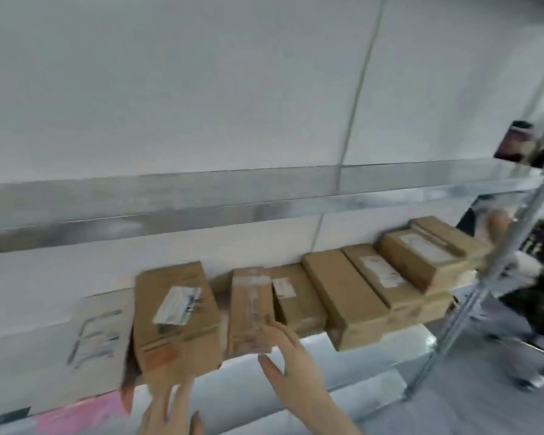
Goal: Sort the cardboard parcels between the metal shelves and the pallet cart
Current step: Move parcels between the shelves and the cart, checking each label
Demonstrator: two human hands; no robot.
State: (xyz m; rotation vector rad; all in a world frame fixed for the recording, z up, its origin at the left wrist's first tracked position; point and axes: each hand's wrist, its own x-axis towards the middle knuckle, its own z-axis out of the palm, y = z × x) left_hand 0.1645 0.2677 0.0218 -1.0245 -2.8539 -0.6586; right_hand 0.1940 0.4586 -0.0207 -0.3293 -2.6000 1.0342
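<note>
Several brown cardboard parcels lie in a row on a metal shelf [390, 346]. My left hand [167, 409] reaches up from the bottom edge, its straight fingers touching the lower front of a large parcel with a white label [176, 321]. My right hand [291, 365] is spread, fingertips against the front end of a narrow taped parcel [252, 309] beside it. To the right lie a long plain parcel [346, 296] and stacked labelled parcels [421, 259]. The whole view is blurred by motion.
An upper metal shelf [264, 196] runs across above the parcels. A shelf upright [484, 277] stands at the right; behind it is another person's hand [496, 224] and dark clothing. A white flat packet [101, 334] leans at the left, a pink item [76, 412] below it.
</note>
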